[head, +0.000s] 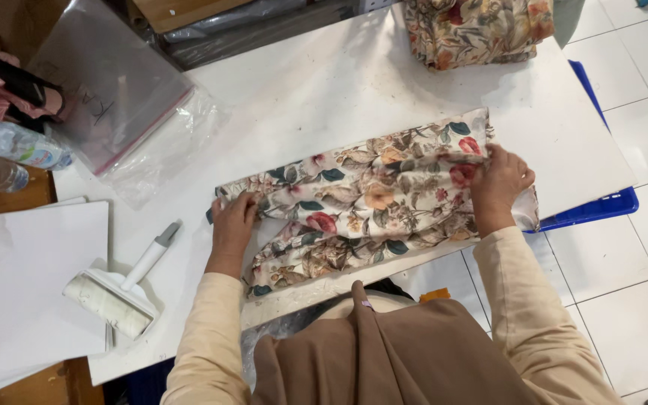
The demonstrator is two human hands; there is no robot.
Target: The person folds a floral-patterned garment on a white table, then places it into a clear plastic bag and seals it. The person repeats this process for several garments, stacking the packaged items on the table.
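A floral cloth, cream with red and orange flowers and dark green leaves, lies partly folded across the white table. My left hand presses on and grips its left end, fingers curled over the folded edge. My right hand holds the cloth's right end near the table's edge, fingers closed on the fabric. Both cream sleeves reach in from the bottom of the view.
A lint roller lies on the table's left part beside a stack of white sheets. Clear plastic bags and water bottles sit at far left. A pile of folded floral cloth rests at the far edge. A blue crate shows under the table's right side.
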